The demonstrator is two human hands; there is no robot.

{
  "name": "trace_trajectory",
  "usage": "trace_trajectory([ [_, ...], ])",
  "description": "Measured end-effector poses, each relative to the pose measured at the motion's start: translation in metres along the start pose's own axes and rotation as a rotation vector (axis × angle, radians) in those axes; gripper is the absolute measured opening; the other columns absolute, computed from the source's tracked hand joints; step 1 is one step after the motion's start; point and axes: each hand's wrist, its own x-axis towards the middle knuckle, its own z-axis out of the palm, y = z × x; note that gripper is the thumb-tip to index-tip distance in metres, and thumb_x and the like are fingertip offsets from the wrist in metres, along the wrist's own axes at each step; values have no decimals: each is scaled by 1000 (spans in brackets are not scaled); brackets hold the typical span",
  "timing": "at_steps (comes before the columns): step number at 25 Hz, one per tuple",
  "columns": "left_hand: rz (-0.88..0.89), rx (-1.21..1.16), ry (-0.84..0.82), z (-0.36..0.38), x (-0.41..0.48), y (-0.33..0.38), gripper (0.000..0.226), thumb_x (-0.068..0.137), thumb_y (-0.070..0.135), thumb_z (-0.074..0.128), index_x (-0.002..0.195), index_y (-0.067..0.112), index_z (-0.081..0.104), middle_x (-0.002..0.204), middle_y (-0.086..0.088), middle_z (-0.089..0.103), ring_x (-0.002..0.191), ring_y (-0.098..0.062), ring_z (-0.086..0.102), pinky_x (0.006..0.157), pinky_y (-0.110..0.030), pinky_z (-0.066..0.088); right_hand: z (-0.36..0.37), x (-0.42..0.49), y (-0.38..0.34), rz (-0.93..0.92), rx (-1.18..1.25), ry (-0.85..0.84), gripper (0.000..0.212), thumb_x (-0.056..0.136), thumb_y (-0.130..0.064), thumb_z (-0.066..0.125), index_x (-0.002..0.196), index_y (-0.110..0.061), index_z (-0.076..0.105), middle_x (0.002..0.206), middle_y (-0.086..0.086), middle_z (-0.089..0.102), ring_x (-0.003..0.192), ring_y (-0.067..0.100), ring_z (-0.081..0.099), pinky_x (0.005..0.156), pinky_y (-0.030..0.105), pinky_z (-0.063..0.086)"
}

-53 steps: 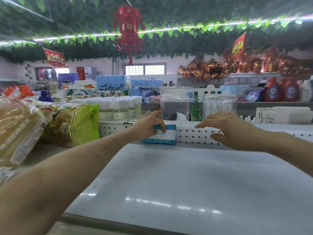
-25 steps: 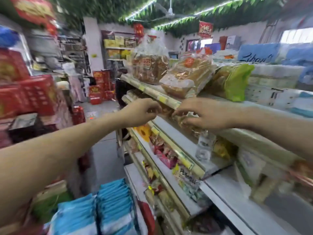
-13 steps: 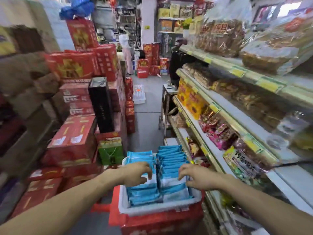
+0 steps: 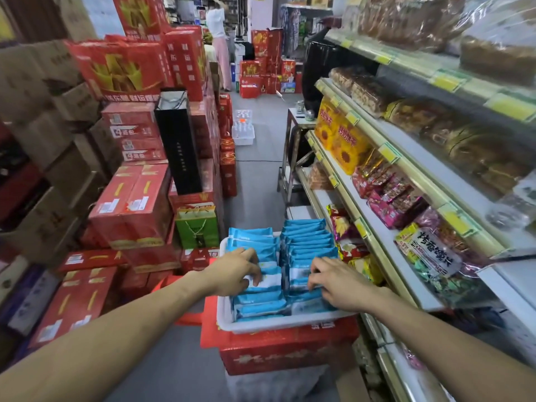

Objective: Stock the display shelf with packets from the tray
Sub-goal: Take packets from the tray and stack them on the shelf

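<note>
Packets [image 4: 309,236] in blue and white stand on edge in two rows inside a white plastic tray [image 4: 278,322], filling it almost from wall to wall. We see the tray resting on a red carton [image 4: 287,352] in the aisle, just beside the lower tiers of the display shelf [image 4: 377,250] on the right.

Our left hand [image 4: 232,274] is over the left row. Its fingers bend down across the top edge of a packet whose white face shows beneath them. The thumb is hidden, so we can say only that the fingers curl onto that packet. Our right hand [image 4: 339,285] is over the right row, with its fingers curled down among the packets near the front of the tray and the fingertips pressing into their tops. Every packet we can see sits in its row.

On the shelf we make out yellow sunflower-seed bags [image 4: 339,140], pink and red snack bags [image 4: 388,198] nearer to us, and bread in clear wrappers [image 4: 406,18] on the top tier. Yellow price tags line the rails.

Across the aisle, stacked red cartons [image 4: 130,204] rise well above the tray. A tall black gift bag [image 4: 178,140] stands upright among them, and a green gift bag [image 4: 197,227] sits near the tray's far left corner. A person [image 4: 217,39] stands at the far end of the aisle.
</note>
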Motion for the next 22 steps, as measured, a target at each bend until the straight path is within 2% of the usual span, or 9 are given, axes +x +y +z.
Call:
trace_trajectory([
  [4, 37, -72, -88, 8, 3, -1, 40, 84, 1, 55, 109, 28, 71, 122, 4, 59, 110, -21, 58, 92, -32, 48, 7, 2, 0, 3, -4, -64, 50, 90, -3, 50, 126, -37, 60, 129, -9, 51, 119, 20, 52, 95, 38, 41],
  [6, 44, -121, -81, 5, 2, -3, 43, 85, -2, 51, 110, 28, 70, 121, 6, 62, 108, -19, 62, 89, -29, 48, 5, 3, 3, 10, 7, -32, 54, 86, 5, 51, 116, -39, 58, 120, -12, 53, 113, 20, 55, 87, 37, 44],
  [9, 80, -159, -40, -24, 6, -2, 43, 91, 6, 51, 119, 35, 63, 123, 8, 56, 111, -16, 59, 94, -36, 50, -23, 2, 4, -1, 44, 3, 50, 85, 8, 51, 107, -37, 49, 114, -14, 50, 106, 17, 55, 82, 40, 50],
  [11, 98, -177, 14, -66, 18, 4, 47, 91, 8, 53, 123, 42, 58, 119, 15, 51, 109, -11, 57, 94, -34, 49, -62, -2, 5, -20, 50, 30, 36, 93, -7, 57, 110, -37, 47, 117, -13, 50, 108, 14, 55, 82, 40, 52],
  [13, 166, -183, 70, -121, 39, 16, 48, 91, 6, 58, 125, 40, 60, 116, 20, 52, 109, -4, 56, 95, -25, 47, -113, -10, 13, -18, 68, 88, 22, 98, -29, 57, 117, -35, 49, 121, -10, 52, 109, 14, 55, 87, 38, 52],
  [14, 211, -190, 93, -152, 51, 27, 48, 90, 4, 61, 125, 37, 62, 115, 20, 53, 110, -1, 56, 96, -20, 46, -140, -17, 21, -5, 85, 117, 22, 98, -32, 56, 120, -32, 52, 122, -8, 54, 110, 15, 56, 91, 37, 51],
  [17, 315, -253, 152, -237, 89, 66, 50, 88, -3, 65, 121, 36, 68, 121, 24, 59, 110, 7, 59, 92, -14, 51, -224, -53, 54, 78, 88, 215, 24, 100, -21, 61, 123, -27, 65, 123, -5, 62, 113, 16, 58, 100, 37, 47],
  [20, 431, -341, 240, -313, 134, 121, 49, 91, -1, 70, 116, 41, 73, 119, 15, 69, 103, -8, 68, 88, -34, 58, -307, -124, 84, 233, 69, 330, 30, 97, -18, 69, 124, -32, 71, 120, -11, 66, 108, 8, 59, 96, 26, 45],
  [22, 539, -398, 255, -354, 161, 169, 46, 92, -1, 70, 116, 39, 75, 123, 11, 69, 107, -20, 68, 93, -47, 56, -350, -182, 98, 339, 59, 401, 32, 95, -15, 72, 121, -33, 74, 117, -13, 68, 103, 8, 61, 93, 28, 47],
])
